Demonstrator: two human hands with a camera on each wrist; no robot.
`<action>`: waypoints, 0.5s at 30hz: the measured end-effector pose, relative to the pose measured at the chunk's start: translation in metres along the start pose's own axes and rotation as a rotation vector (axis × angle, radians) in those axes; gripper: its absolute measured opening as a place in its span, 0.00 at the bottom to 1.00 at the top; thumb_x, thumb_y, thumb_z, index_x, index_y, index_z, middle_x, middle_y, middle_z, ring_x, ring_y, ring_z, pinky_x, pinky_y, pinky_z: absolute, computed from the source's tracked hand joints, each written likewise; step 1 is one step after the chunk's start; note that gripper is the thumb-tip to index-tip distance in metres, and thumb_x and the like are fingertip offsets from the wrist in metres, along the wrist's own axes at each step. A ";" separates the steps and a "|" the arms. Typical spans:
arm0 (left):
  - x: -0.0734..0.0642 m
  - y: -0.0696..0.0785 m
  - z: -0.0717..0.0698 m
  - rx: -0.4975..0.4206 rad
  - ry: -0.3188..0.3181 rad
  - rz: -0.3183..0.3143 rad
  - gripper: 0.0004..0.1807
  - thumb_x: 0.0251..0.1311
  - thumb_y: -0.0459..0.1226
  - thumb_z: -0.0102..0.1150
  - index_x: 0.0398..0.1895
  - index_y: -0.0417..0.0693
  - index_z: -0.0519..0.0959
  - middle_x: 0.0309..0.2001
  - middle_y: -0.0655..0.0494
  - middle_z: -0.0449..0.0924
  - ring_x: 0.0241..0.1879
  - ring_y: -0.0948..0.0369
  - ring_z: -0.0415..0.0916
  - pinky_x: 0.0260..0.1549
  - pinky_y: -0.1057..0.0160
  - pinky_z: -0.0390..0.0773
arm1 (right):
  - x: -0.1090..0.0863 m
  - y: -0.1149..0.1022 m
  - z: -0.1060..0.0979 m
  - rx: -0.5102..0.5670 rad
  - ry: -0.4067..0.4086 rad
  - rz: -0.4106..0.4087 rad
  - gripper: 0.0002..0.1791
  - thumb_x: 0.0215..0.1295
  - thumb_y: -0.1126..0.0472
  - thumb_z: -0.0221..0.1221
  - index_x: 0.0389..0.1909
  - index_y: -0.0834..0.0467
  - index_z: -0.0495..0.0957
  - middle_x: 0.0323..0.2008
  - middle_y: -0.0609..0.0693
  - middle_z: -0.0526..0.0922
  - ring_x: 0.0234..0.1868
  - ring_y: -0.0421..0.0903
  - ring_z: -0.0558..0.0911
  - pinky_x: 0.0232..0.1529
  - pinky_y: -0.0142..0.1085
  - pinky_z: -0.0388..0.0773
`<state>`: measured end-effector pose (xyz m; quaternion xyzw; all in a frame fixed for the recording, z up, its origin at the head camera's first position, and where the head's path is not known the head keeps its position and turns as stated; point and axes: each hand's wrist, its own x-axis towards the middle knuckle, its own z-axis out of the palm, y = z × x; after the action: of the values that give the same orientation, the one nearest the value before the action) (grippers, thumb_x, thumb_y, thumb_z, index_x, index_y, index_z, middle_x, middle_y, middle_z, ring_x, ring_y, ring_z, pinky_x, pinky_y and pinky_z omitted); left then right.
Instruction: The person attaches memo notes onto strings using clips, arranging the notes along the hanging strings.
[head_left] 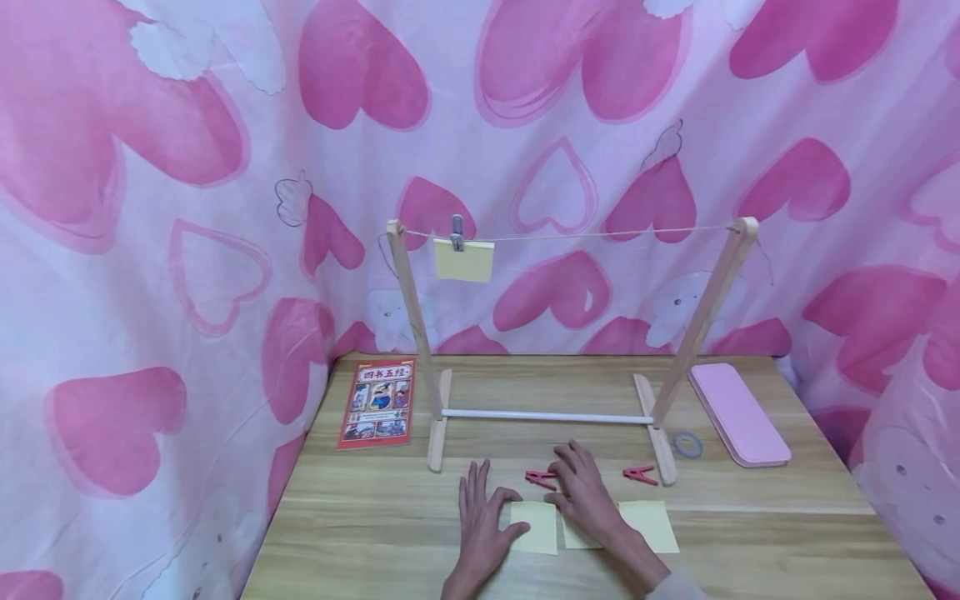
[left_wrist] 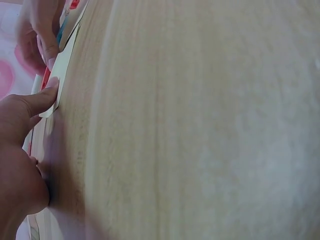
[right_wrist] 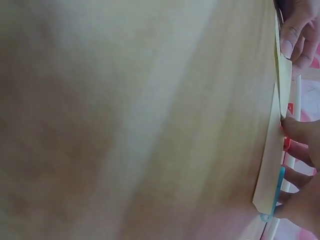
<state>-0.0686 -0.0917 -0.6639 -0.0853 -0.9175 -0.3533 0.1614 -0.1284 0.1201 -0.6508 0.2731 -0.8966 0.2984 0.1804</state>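
Observation:
My left hand (head_left: 483, 525) lies at the left edge of the left yellow paper note (head_left: 537, 533), its thumb resting on the paper. My right hand (head_left: 588, 500) reaches over the middle note (head_left: 575, 533), with its thumb by the left note's upper right corner. A red clothespin (head_left: 540, 478) lies just behind the left note, near the right fingers. The right wrist view shows a blue clothespin (right_wrist: 279, 187) beside those fingers; the hand covers it in the head view. To the right are a third note (head_left: 651, 527) and another red clothespin (head_left: 640, 475).
A wooden frame (head_left: 701, 325) with a string across its top stands behind the hands. A grey clothespin (head_left: 457, 233) holds a yellow note (head_left: 465, 262) on the string. A red booklet (head_left: 377, 404) lies left; a grey ring (head_left: 687, 445) and pink case (head_left: 740, 414) lie right.

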 end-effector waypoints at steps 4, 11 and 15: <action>0.001 0.001 -0.002 -0.043 -0.030 -0.054 0.22 0.44 0.44 0.87 0.39 0.49 0.85 0.77 0.29 0.68 0.79 0.27 0.57 0.78 0.73 0.15 | -0.001 0.000 0.001 -0.015 0.035 0.005 0.23 0.44 0.69 0.84 0.40 0.60 0.82 0.60 0.67 0.83 0.68 0.77 0.76 0.69 0.73 0.70; 0.000 -0.001 0.000 -0.048 0.057 -0.022 0.14 0.48 0.38 0.83 0.34 0.48 0.84 0.73 0.33 0.73 0.76 0.29 0.63 0.80 0.74 0.19 | -0.001 0.001 0.002 0.057 0.057 0.024 0.20 0.47 0.73 0.81 0.40 0.62 0.84 0.55 0.64 0.84 0.66 0.76 0.77 0.68 0.74 0.67; 0.000 -0.003 0.004 -0.074 0.162 0.036 0.11 0.51 0.33 0.77 0.33 0.53 0.82 0.65 0.37 0.81 0.70 0.32 0.70 0.84 0.68 0.28 | -0.002 0.010 0.006 0.169 0.095 0.025 0.16 0.59 0.68 0.76 0.47 0.62 0.85 0.51 0.58 0.87 0.63 0.68 0.81 0.72 0.72 0.66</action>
<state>-0.0705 -0.0908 -0.6688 -0.0788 -0.8861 -0.3898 0.2379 -0.1337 0.1233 -0.6606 0.2616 -0.8620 0.3878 0.1952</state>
